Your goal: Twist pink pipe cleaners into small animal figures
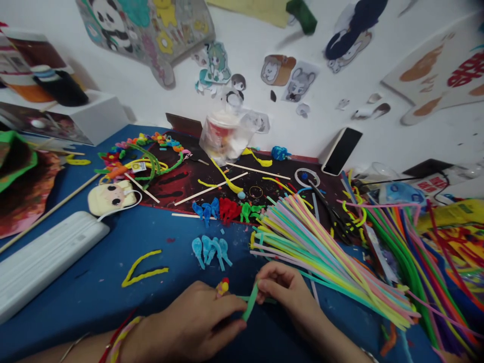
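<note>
My left hand (192, 317) and my right hand (287, 297) meet low in the middle of the blue table (94, 297). Both pinch a green pipe cleaner (249, 302) that bends between them. A small yellow and red twisted piece (223, 287) sits at my left fingertips, and I cannot tell whether it is held. A large bundle of pastel pipe cleaners (313, 247) lies just beyond my right hand. Blue balloon-shaped pieces (209, 250) lie on the table ahead of my hands.
A bent yellow pipe cleaner (141, 269) and a white box (49, 257) lie left. Scissors (333, 217), red and green shapes (230, 210) and a pipe-cleaner wreath (143, 159) sit on a dark mat (181, 186). Thick multicoloured pipe cleaners (419, 272) fill the right.
</note>
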Demonstrator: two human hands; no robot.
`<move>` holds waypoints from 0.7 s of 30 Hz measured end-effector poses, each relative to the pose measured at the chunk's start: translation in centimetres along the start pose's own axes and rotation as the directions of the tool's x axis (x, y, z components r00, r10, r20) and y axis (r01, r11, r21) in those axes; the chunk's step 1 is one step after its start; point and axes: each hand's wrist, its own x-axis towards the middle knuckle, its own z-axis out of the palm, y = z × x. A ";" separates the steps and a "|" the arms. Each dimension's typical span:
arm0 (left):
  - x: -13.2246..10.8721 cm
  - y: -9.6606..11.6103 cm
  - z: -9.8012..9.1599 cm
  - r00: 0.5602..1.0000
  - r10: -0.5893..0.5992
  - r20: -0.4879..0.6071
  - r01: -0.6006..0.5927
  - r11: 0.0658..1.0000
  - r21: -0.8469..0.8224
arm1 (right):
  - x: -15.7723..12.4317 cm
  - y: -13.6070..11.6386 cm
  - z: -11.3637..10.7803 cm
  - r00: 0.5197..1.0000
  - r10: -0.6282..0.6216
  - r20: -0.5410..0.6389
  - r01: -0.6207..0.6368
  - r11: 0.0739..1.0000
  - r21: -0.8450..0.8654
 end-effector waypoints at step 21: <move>1.1 0.5 -1.0 0.971 -0.221 0.095 0.241 0.885 -0.398 | 0.0 0.0 -0.1 1.000 -0.012 -0.008 0.012 1.000 0.004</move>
